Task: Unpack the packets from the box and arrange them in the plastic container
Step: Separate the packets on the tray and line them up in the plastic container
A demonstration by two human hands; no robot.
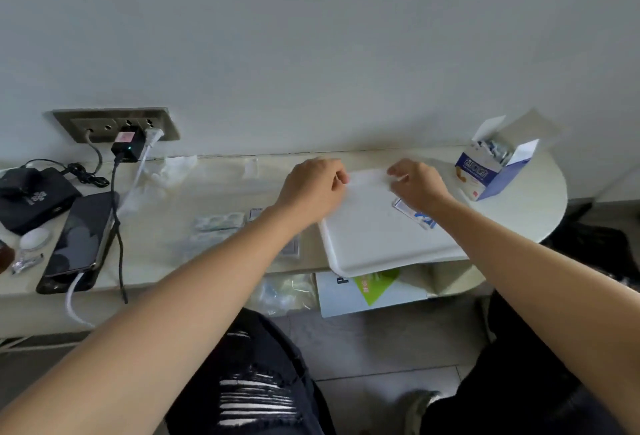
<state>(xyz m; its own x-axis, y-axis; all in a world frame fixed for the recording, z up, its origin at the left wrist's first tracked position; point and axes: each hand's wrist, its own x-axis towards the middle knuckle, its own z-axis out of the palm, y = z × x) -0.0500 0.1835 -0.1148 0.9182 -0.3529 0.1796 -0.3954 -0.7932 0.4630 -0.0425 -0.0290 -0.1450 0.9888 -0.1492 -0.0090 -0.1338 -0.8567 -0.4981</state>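
At the left of the table (156, 251) we see a black phone (83, 237) lying face up and, nearer the middle, a few blister strips (218, 221) lying flat. Our left hand (311, 189) reaches forward, knuckles up, fingers curled at the far left corner of the white plastic container (374, 237), a shallow flat tray overhanging the table's near edge; whether it grips the rim we cannot tell. One blue-and-white packet (414, 216) lies in the tray, partly under our right wrist. Our right hand (415, 185) curls its fingers over the tray's far edge, and we cannot tell what, if anything, they pinch. Farthest right stands the blue-and-white box (491, 171), flaps open, packets showing inside.
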